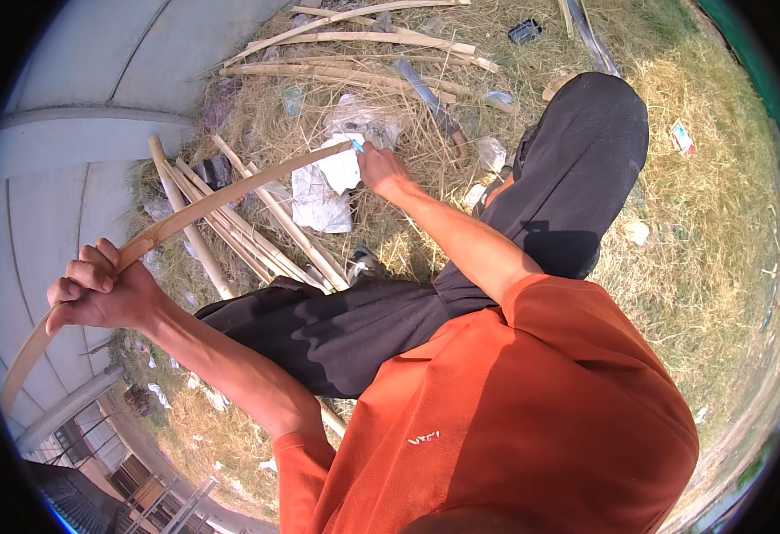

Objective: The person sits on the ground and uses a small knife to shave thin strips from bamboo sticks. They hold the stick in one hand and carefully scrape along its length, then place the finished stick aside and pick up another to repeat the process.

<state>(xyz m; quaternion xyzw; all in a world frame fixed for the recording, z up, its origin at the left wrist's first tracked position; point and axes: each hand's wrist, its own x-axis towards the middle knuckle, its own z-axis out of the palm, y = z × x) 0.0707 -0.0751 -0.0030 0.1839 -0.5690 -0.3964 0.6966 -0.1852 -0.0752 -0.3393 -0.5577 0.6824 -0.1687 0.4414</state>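
shirt (532, 427) and strip (221, 198) cut off

strip (238, 189): smooth wood | shirt (532, 400): matt cloth | wall (69, 80): smooth, matt

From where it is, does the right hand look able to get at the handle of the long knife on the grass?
Probably yes: the knife's handle lies close by, only dry grass visible between. But the right hand is occupied, its fingers holding a blue object at the wooden strip's end.
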